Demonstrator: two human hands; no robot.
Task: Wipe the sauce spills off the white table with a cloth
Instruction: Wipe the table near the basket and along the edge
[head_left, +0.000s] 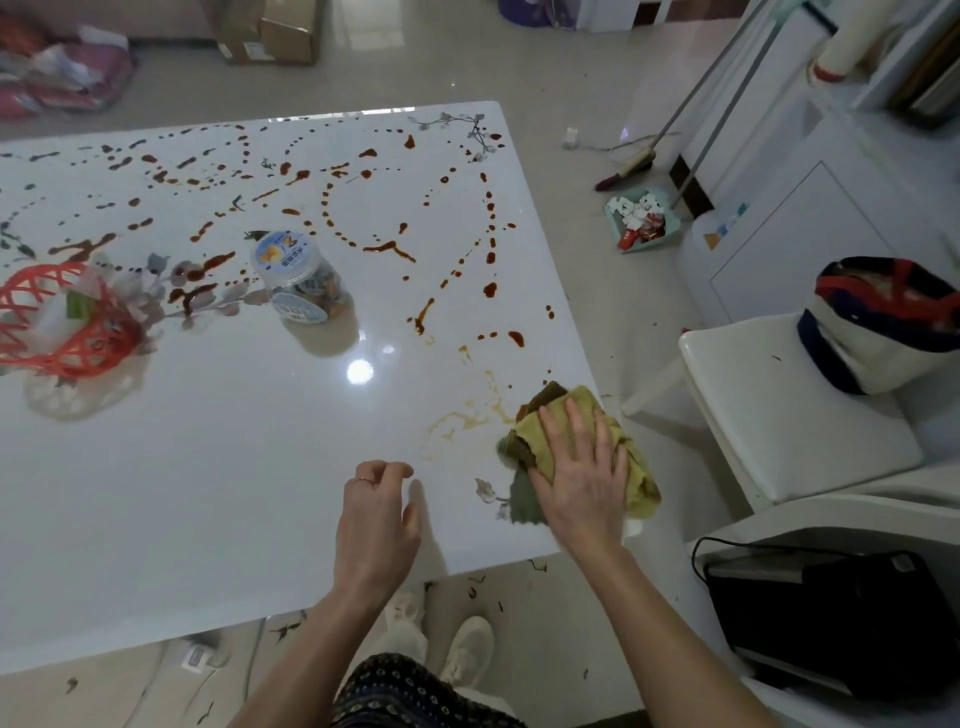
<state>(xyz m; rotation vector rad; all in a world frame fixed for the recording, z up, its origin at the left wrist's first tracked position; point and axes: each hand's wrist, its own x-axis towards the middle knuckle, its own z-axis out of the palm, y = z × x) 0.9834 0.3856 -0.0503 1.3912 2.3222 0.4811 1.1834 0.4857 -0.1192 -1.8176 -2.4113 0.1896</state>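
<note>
The glossy white table (218, 467) carries red-brown sauce spills (387, 248) in dotted loops and blobs over its far half. A thin brownish smear (462, 421) lies near the right edge. My right hand (579, 475) presses flat, fingers straight, on a crumpled yellow-green cloth (641, 467) at the table's near right corner, just right of that smear. My left hand (376, 512) hovers over the near edge with its fingers loosely curled and holds nothing.
A clear plastic jar (298, 278) stands mid-table, and a red plastic basket (57, 325) sits at the left. Off the right edge stand a white chair (779, 415) with a bag, a black device (841, 618), a dustpan (641, 218) and a broom.
</note>
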